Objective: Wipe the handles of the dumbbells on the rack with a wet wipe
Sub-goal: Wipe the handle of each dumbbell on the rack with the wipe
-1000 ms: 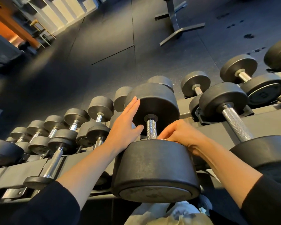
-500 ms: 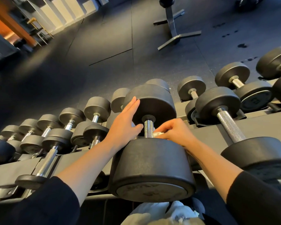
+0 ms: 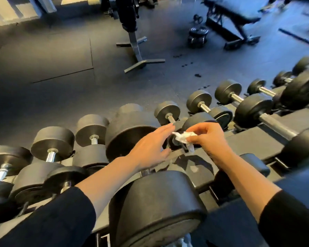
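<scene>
A big black dumbbell [image 3: 132, 132] lies on the dark rack [image 3: 253, 139] right in front of me, its near head [image 3: 161, 207] low in the middle; its handle is hidden under my left forearm. My left hand [image 3: 150, 148] hovers with straight fingers just right of the far head. My right hand [image 3: 209, 138] pinches a crumpled white wet wipe [image 3: 184, 137] above the rack, a little right of the left hand. Another dumbbell with a long chrome handle [image 3: 276, 124] lies to the right.
Several smaller dumbbells [image 3: 52, 147] fill the rack on the left, more run off to the far right [image 3: 228, 93]. Beyond the rack is dark rubber floor with a grey stand base [image 3: 141, 63], a weight bench [image 3: 237, 16] and loose plates [image 3: 197, 34].
My right hand lifted off the big dumbbell's handle with the wipe and rose to the right. My left hand came off the far head. The view swung right and up.
</scene>
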A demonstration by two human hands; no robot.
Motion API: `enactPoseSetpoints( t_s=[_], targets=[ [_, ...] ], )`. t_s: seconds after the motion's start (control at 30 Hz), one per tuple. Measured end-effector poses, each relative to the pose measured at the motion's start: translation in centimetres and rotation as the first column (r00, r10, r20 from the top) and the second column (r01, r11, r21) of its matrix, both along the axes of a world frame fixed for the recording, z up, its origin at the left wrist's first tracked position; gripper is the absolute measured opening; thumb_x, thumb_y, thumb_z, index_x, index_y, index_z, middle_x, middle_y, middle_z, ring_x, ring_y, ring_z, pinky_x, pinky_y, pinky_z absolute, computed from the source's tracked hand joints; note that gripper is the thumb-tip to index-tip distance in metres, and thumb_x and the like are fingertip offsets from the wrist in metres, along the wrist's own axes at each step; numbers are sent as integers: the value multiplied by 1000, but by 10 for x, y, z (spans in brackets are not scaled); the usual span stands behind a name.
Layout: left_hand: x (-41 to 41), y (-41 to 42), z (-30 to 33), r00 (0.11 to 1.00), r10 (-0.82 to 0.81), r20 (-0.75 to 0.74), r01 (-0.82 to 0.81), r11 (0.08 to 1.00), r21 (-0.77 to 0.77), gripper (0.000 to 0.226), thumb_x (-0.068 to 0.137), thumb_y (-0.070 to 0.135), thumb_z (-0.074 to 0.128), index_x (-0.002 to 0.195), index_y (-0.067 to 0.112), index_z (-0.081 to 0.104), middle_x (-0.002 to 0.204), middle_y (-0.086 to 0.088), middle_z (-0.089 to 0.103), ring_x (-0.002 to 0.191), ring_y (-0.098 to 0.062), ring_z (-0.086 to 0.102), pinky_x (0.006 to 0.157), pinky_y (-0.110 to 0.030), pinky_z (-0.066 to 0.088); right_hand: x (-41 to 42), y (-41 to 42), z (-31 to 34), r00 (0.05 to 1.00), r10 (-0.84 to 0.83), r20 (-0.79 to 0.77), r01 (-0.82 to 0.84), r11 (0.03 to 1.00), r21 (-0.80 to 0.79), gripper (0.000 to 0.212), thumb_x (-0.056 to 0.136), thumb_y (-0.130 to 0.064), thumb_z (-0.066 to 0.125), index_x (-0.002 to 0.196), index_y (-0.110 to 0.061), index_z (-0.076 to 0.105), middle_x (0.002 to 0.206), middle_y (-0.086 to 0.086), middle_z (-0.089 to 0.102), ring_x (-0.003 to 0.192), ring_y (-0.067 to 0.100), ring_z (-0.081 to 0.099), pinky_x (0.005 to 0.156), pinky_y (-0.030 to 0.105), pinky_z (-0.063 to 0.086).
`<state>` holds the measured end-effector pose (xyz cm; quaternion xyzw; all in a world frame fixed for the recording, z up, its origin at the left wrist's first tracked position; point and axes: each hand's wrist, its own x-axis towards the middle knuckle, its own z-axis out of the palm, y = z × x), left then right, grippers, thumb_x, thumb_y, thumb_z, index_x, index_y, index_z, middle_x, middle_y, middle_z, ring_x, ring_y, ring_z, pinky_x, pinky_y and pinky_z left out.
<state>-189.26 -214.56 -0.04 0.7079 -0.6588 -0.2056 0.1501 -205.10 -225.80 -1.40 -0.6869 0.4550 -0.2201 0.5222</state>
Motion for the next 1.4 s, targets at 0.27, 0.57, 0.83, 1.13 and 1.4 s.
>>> enactPoseSetpoints(
  t_s=[0.27, 0.57, 0.83, 1.13, 1.4],
  targets=[
    [-24, -45, -28, 968, -223, -118, 227, 974, 17, 79, 92, 21, 57, 153, 17, 6, 160, 2, -2, 144, -17, 20, 112, -34, 30, -46, -28, 26, 933, -284, -223, 210, 929, -306, 28, 73, 5, 71, 84, -20, 71, 81, -1, 68, 74, 7, 62, 72, 18, 49],
    [-16, -56, -77, 975, -124, -185, 149, 980, 129, 76, 95, 12, 49, 153, 16, -1, 160, 4, -11, 106, -19, 57, 68, -21, 40, -15, -22, 0, 849, -71, -523, -143, 923, -358, 28, 81, 0, 64, 102, -18, 68, 110, -1, 62, 104, 12, 56, 88, 23, 47],
    [-11, -63, -96, 948, -91, -304, 137, 982, 131, 78, 93, 11, 49, 152, 25, -1, 160, 5, 8, 82, -25, 60, 70, -44, 52, 6, -38, -5, 415, 80, -906, -639, 735, -228, 33, 85, -10, 62, 117, -16, 64, 118, 2, 57, 113, 20, 44, 93, 30, 41],
    [-14, -65, -103, 956, -138, -259, 176, 976, 128, 88, 90, 10, 53, 151, 23, -9, 160, 2, 7, 57, -15, 49, 57, -38, 49, -2, -41, -6, 295, 184, -938, -735, 671, -100, 34, 83, -3, 60, 112, -19, 68, 118, 0, 62, 106, 17, 47, 88, 31, 46],
    [-13, -65, -96, 962, -192, -193, 217, 970, 115, 83, 92, 6, 50, 151, 18, -8, 156, 3, -25, 57, -16, 49, 56, -33, 48, -28, -28, 24, 186, 320, -929, -656, 744, 125, 25, 86, -9, 61, 106, -20, 70, 111, -6, 57, 100, 2, 46, 82, 12, 34]
  ],
)
